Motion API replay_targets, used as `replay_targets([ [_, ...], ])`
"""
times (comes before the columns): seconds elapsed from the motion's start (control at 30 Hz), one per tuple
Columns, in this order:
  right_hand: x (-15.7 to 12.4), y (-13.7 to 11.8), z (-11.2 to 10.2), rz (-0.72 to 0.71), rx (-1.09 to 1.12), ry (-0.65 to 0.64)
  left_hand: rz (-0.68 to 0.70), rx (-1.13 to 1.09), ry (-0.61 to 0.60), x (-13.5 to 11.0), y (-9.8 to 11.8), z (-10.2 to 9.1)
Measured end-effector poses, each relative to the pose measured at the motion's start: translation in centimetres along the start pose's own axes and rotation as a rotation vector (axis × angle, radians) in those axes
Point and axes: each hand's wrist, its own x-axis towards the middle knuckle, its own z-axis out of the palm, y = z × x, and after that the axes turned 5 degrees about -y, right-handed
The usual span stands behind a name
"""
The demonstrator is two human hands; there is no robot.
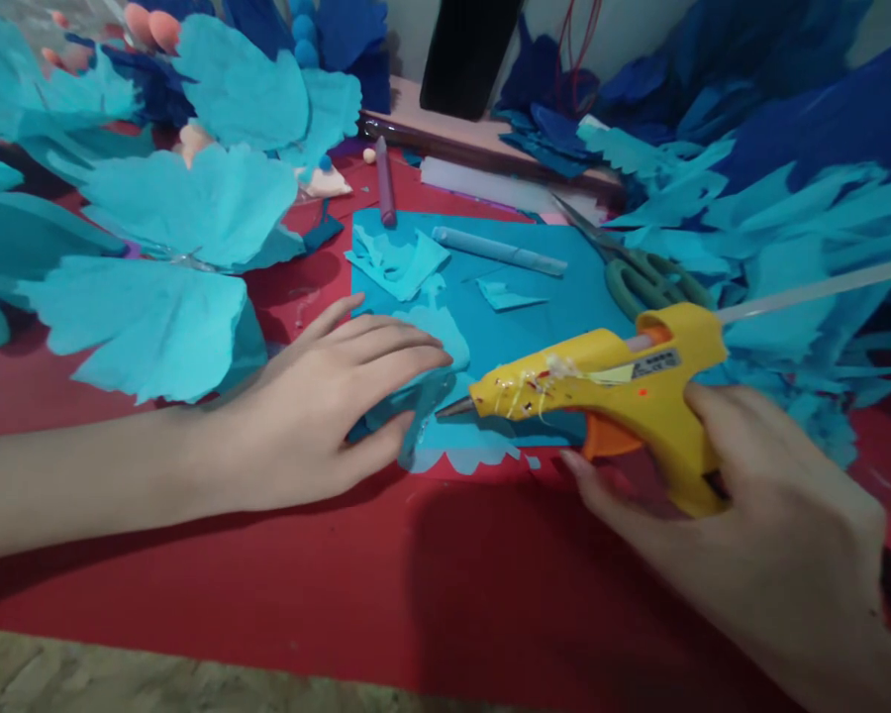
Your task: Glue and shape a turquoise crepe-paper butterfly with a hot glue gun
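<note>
The yellow plastic hot glue gun point(609, 381) is held low over the middle of the work surface, lying almost level, with its metal nozzle pointed to the left. Its body is marked with dried threads of glue and small spots. A white label is seen on its side, an orange trigger below, and a translucent glue stick point(817, 290) stands out from its back. The handle is enclosed by the right hand point(749, 535), whose fingers are wrapped firmly around it, while one finger is stretched forward under the trigger.

The nozzle tip is placed just beside a folded turquoise paper piece point(416, 401). This piece is pressed down by the left hand point(319, 416), which is laid flat on it with the fingers stretched and close together; the thumb touches its lower edge.

Under both, a flat blue paper sheet point(535, 317) is spread on the red table cover point(342, 594). On this sheet some turquoise paper scraps point(397, 259) and a pale blue pen point(501, 251) are lying. Scissors with green handles point(645, 277) rest at its right edge, and a purple crayon point(384, 183) at its upper edge.

To the left, large turquoise crepe paper petals point(193, 208) are gathered. To the right and behind, fringed light blue and dark blue paper heaps point(787, 149) are piled.
</note>
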Motion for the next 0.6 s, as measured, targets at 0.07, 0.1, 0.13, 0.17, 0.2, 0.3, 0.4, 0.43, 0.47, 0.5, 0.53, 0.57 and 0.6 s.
replay_targets([
  [0.07,-0.03,-0.05,-0.02,0.005,-0.011,0.008,-0.013,0.027,-0.001,-0.23,0.04,0.08],
  [0.1,-0.05,-0.09,-0.04,0.003,-0.021,0.011,-0.018,0.028,-0.005,-0.3,0.04,0.12],
  [0.13,-0.07,-0.12,-0.06,-0.006,-0.029,0.014,-0.021,0.025,-0.009,-0.35,0.03,0.15],
  [0.17,-0.08,-0.16,-0.07,-0.018,-0.037,0.022,-0.019,0.023,-0.009,-0.38,0.0,0.2],
  [0.2,-0.09,-0.2,-0.08,-0.031,-0.046,0.028,-0.014,0.026,-0.008,-0.39,-0.03,0.24],
  [0.3,-0.14,-0.26,-0.04,-0.061,-0.076,0.063,-0.002,0.049,0.0,-0.39,-0.15,0.41],
  [0.4,-0.21,-0.27,-0.02,-0.084,-0.088,0.069,0.007,0.061,0.012,-0.4,-0.22,0.56],
  [0.43,-0.23,-0.27,-0.03,-0.093,-0.085,0.07,0.011,0.061,0.016,-0.4,-0.24,0.6],
  [0.47,-0.25,-0.27,-0.05,-0.104,-0.084,0.071,0.014,0.061,0.016,-0.41,-0.25,0.63],
  [0.5,-0.26,-0.27,-0.06,-0.112,-0.082,0.066,0.013,0.061,0.014,-0.41,-0.25,0.66],
  [0.53,-0.27,-0.27,-0.07,-0.115,-0.085,0.07,0.011,0.06,0.012,-0.4,-0.26,0.68],
  [0.57,-0.27,-0.26,-0.08,-0.122,-0.09,0.074,0.008,0.059,0.01,-0.39,-0.26,0.71],
  [0.6,-0.27,-0.25,-0.09,-0.127,-0.092,0.07,0.007,0.058,0.009,-0.38,-0.27,0.73],
])
